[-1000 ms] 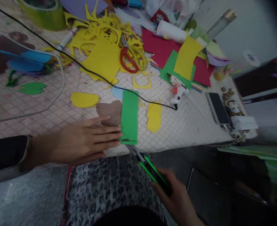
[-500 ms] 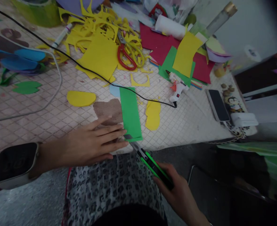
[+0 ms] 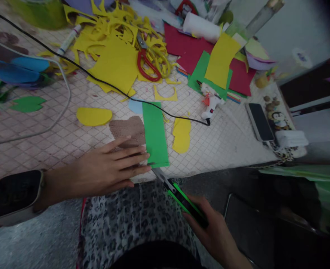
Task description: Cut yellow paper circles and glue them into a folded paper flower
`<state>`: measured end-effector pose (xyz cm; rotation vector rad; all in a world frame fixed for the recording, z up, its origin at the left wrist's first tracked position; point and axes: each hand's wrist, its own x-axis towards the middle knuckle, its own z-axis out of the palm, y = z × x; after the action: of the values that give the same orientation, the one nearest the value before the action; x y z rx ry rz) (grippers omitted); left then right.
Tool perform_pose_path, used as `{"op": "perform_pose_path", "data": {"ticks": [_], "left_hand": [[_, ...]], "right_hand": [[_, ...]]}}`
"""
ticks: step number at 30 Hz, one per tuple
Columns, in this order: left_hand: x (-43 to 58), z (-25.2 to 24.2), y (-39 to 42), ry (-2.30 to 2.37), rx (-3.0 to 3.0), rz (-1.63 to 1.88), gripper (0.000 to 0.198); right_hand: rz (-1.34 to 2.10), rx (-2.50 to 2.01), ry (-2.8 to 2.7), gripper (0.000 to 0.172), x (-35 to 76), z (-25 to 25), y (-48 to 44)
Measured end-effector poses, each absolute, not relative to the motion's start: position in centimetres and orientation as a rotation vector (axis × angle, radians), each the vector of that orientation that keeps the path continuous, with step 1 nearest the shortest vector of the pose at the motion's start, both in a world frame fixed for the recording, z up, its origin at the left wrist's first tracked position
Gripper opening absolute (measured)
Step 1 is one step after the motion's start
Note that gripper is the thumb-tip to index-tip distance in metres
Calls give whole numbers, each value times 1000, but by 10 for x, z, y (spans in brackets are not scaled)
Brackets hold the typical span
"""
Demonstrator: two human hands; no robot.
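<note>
Right hand is gripping a green utility knife, its blade just beside the green paper strip on the tabletop. Open left hand is pressing nearby, fingertips touching the strip. Risk: a slipping blade is endangering those fingers.

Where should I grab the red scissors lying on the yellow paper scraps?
Take the red scissors by the looped handles, coming from the near side: the loops lie nearest you, on top of the yellow paper scraps, and the blades point away.
</note>
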<state>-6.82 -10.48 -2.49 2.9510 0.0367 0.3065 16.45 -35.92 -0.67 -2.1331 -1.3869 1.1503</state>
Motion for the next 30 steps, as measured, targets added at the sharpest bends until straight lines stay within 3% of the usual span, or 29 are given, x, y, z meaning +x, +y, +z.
{"op": "perform_pose_path", "data": {"ticks": [20,24,30], "left_hand": [[-69,-20,-105,43,2810,334,52],[-61,-11,-113,216,2731,315,52],[-32,0,-128,509,2654,379,18]], "right_hand": [[1234,-2112,-1312,29,159,-5,-357],[1189,-2114,-1334,27,161,-7,-355],[1102,-2072,-1415,26,168,-11,-350]]}}
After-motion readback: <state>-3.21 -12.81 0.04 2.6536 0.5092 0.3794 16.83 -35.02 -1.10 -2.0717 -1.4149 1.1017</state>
